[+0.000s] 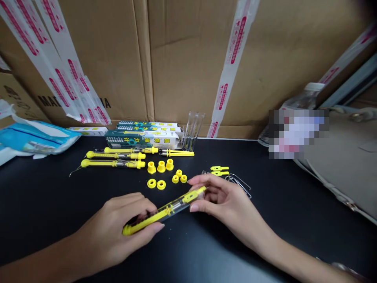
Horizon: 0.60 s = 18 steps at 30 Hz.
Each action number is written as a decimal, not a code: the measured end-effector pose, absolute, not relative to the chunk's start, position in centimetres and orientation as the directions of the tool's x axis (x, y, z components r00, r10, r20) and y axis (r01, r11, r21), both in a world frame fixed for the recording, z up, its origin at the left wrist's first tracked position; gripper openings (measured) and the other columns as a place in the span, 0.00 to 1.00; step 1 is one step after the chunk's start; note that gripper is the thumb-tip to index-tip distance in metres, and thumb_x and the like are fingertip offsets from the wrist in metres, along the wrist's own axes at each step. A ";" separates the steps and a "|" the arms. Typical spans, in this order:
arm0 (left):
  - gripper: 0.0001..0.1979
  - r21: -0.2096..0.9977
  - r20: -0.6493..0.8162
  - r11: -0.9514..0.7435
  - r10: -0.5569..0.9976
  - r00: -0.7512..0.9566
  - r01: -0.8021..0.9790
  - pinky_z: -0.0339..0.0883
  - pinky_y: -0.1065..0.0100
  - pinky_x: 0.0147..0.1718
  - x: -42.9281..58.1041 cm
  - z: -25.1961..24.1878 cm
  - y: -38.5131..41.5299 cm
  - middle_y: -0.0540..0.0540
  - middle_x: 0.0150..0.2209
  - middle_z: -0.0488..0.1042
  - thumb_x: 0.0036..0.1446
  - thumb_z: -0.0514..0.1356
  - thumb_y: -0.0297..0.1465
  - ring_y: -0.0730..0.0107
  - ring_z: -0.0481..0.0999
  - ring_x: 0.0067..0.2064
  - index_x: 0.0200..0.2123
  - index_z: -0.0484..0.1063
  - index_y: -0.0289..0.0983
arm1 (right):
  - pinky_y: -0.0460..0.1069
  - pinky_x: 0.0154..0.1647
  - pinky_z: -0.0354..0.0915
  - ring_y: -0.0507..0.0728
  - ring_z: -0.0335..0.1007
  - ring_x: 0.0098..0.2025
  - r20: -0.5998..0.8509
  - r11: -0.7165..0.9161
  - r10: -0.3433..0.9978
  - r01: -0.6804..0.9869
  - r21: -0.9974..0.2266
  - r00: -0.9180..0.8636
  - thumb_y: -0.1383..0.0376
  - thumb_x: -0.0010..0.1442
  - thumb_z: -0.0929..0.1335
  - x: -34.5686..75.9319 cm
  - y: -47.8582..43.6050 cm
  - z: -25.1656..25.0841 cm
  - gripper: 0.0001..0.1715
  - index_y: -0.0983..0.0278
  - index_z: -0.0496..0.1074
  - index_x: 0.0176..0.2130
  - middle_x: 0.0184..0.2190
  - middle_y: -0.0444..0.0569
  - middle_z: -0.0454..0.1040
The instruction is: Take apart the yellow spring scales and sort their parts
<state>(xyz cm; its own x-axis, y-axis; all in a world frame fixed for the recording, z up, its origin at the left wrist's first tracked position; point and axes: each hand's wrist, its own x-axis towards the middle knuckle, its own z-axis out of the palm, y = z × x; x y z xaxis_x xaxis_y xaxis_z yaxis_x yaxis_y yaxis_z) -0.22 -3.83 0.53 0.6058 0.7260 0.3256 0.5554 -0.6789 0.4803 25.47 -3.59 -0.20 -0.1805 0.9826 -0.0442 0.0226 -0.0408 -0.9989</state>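
Observation:
A tubular spring scale (160,216), a clear tube with yellow parts and a spring inside, slants up to the right above the dark table. My left hand (114,222) is closed round its lower, yellow-knobbed end. Around the upper end curl the thumb and fingers of my right hand (228,200), close to a yellow slotted piece in the tube. Just beyond lie three yellow collars (161,167), three small yellow caps (175,179) and two flat yellow rings (161,185). Two yellow slotted pieces (220,173) and several metal hooks (240,184) rest behind my right hand.
Three spring scales (113,164) lie at back left, before printed boxes (141,139). Clear tubes (193,131) stand beside the boxes. A blue tissue pack (38,137) is far left; a bottle (306,96) and a beige bag (341,157) are right. Cardboard (188,70) walls the back.

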 end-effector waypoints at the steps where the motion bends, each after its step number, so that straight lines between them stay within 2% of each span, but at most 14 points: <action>1: 0.06 0.473 0.319 -0.682 0.723 0.613 0.558 0.62 0.77 0.24 -0.3 0.6 -3.8 0.55 0.25 0.70 0.63 0.59 0.30 0.78 0.71 0.24 0.32 0.72 0.40 | 0.48 0.38 0.74 0.54 0.75 0.34 -0.044 -0.041 0.981 0.018 -0.999 -0.189 0.61 0.47 0.80 25.6 -3.6 0.0 0.23 0.62 0.78 0.43 0.35 0.45 0.78; 4: 0.07 0.432 0.311 -0.712 0.693 0.650 0.553 0.61 0.78 0.23 -0.4 1.0 -3.6 0.56 0.24 0.70 0.62 0.58 0.28 0.80 0.70 0.23 0.30 0.71 0.39 | 0.50 0.45 0.74 0.55 0.78 0.39 -0.058 -0.061 0.962 -0.003 -0.998 -0.268 0.56 0.55 0.76 26.1 -3.5 0.7 0.19 0.62 0.79 0.44 0.39 0.48 0.81; 6: 0.06 0.406 0.314 -0.729 0.678 0.665 0.551 0.60 0.79 0.21 -0.6 1.3 -3.3 0.57 0.23 0.69 0.62 0.58 0.28 0.80 0.69 0.21 0.31 0.70 0.40 | 0.52 0.49 0.74 0.56 0.79 0.41 -0.058 -0.056 0.945 0.017 -0.998 -0.323 0.53 0.60 0.73 26.5 -3.3 1.1 0.19 0.61 0.80 0.46 0.37 0.48 0.82; 10: 0.05 0.351 0.319 -0.756 0.651 0.689 0.552 0.59 0.79 0.19 -1.0 1.4 -2.8 0.57 0.22 0.69 0.62 0.58 0.28 0.81 0.67 0.19 0.32 0.72 0.40 | 0.51 0.43 0.76 0.55 0.80 0.35 0.042 0.108 0.942 0.182 -0.977 -0.333 0.56 0.65 0.68 27.2 -2.9 1.2 0.17 0.60 0.78 0.49 0.34 0.47 0.83; 15: 0.06 0.386 0.323 -0.698 0.715 0.620 0.603 0.58 0.78 0.20 -1.2 0.9 -2.9 0.56 0.22 0.68 0.62 0.58 0.32 0.80 0.67 0.20 0.33 0.74 0.40 | 0.48 0.33 0.76 0.56 0.80 0.31 0.130 0.205 0.966 0.351 -0.914 -0.226 0.54 0.64 0.69 29.4 -1.7 2.1 0.15 0.64 0.76 0.38 0.33 0.50 0.83; 18: 0.10 0.449 0.285 -0.594 0.803 0.523 0.667 0.58 0.77 0.22 -1.0 0.7 -3.3 0.55 0.23 0.69 0.63 0.58 0.37 0.78 0.67 0.22 0.32 0.75 0.41 | 0.47 0.33 0.73 0.55 0.80 0.32 0.248 0.304 0.952 0.593 -0.746 -0.177 0.58 0.63 0.69 30.9 -0.9 3.0 0.11 0.61 0.79 0.36 0.32 0.47 0.82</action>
<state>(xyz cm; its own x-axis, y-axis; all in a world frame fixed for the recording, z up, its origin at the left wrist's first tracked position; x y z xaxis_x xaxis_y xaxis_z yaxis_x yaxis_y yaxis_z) -0.98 -3.26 0.74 0.5235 0.8030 0.2849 0.6671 -0.5943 0.4491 30.91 -0.91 3.04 -0.1766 0.9525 0.2482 0.5930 0.3042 -0.7456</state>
